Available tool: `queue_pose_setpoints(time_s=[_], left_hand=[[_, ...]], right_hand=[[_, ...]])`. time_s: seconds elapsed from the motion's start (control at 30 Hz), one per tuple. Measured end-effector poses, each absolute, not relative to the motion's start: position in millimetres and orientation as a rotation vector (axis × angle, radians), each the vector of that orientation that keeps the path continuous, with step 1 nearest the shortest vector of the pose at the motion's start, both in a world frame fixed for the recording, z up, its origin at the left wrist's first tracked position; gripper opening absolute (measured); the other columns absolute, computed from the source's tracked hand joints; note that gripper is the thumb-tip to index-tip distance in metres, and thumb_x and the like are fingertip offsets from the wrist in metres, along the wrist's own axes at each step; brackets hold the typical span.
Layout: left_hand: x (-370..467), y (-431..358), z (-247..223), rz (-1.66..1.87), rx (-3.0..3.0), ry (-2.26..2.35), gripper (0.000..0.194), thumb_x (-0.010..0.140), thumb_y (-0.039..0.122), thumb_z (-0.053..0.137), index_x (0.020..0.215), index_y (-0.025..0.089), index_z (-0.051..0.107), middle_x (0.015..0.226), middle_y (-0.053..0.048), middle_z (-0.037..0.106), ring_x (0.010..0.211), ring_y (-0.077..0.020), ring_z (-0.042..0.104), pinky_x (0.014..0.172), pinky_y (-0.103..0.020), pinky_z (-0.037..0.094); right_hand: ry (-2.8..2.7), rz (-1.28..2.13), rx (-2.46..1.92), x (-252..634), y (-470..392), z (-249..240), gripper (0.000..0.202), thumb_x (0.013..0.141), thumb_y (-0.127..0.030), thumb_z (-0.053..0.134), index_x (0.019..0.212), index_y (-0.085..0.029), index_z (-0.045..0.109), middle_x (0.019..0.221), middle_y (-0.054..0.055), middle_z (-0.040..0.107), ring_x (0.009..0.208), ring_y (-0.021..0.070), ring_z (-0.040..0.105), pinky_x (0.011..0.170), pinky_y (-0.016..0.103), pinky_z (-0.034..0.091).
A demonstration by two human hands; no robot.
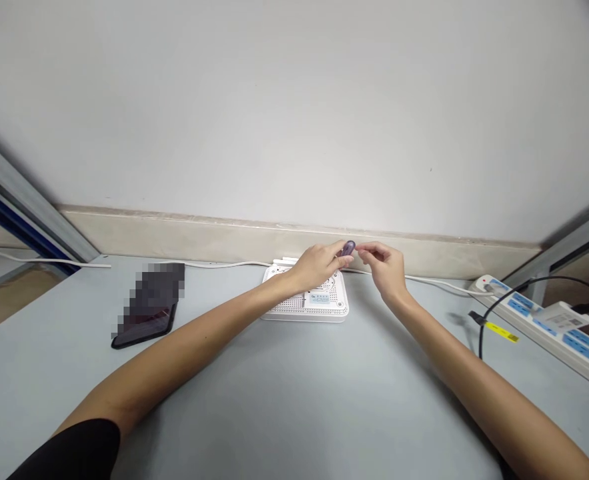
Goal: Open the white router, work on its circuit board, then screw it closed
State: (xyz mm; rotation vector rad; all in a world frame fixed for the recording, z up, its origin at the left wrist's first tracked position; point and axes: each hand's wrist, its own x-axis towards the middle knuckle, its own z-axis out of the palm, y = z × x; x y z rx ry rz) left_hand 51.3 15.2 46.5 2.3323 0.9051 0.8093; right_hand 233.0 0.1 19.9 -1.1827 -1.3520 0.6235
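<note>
My left hand (319, 265) is closed around a screwdriver with a see-through purple handle (347, 249); its shaft is hidden by the fingers. Just right of the handle's end, my right hand (385, 263) has thumb and fingertips pinched together. Whatever that pinch may hold is too small to make out. Below and behind my left hand, a white router (304, 313) lies on the table, its vented, labelled side up. Part of that side is covered by the hand and forearm.
A dark phone or tablet (167, 323), partly pixelated, lies left on the grey table (294, 400). At right are a white power strip (534, 320) with a plugged-in adapter (564, 317) and a black cable (481, 340) with a yellow tag. A white cable (214, 265) runs along the wall.
</note>
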Motion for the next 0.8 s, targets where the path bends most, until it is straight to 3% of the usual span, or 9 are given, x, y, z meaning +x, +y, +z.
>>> queue_pose_setpoints(time_s=[0.17, 0.4, 0.57, 0.8], left_hand=[[45.9, 14.5, 43.5, 0.689, 2.303, 0.798, 0.024, 0.094, 0.039, 0.046, 0.095, 0.019, 0.059, 0.075, 0.002, 0.059, 0.067, -0.0137, 0.052, 0.063, -0.024, 0.038], [41.4, 19.8, 38.9, 0.649, 2.264, 0.772, 0.029, 0.094, 0.043, 0.046, 0.096, 0.018, 0.061, 0.087, -0.002, 0.065, 0.080, -0.0175, 0.060, 0.074, -0.028, 0.045], [15.9, 22.9, 47.2, 0.565, 2.259, 0.761, 0.041, 0.095, 0.046, 0.045, 0.127, 0.023, 0.055, 0.122, -0.006, 0.065, 0.111, -0.0202, 0.060, 0.093, -0.031, 0.045], [-12.1, -4.4, 26.4, 0.607, 2.604, 1.119, 0.036, 0.097, 0.043, 0.043, 0.122, 0.022, 0.060, 0.123, -0.008, 0.064, 0.112, -0.0239, 0.060, 0.095, -0.040, 0.046]], right_hand=[[-1.404, 0.342, -1.054, 235.0, -8.4, 33.4, 0.019, 0.087, -0.029, 0.056, 0.094, -0.020, 0.072, 0.089, 0.004, 0.067, 0.078, 0.0171, 0.059, 0.075, 0.033, 0.047], [-1.862, 0.148, -0.877, 228.1, -18.8, 44.9, 0.029, 0.096, -0.023, 0.046, 0.115, -0.023, 0.068, 0.116, 0.008, 0.065, 0.110, 0.0203, 0.060, 0.095, 0.037, 0.048], [-1.914, 0.087, -0.927, 227.7, -16.7, 41.9, 0.027, 0.096, -0.024, 0.046, 0.113, -0.023, 0.068, 0.109, 0.006, 0.071, 0.103, 0.0210, 0.066, 0.091, 0.038, 0.051], [-2.036, 0.043, -1.060, 226.0, -12.4, 64.2, 0.019, 0.093, -0.029, 0.053, 0.097, -0.021, 0.070, 0.092, 0.006, 0.073, 0.080, 0.0210, 0.067, 0.073, 0.033, 0.050]])
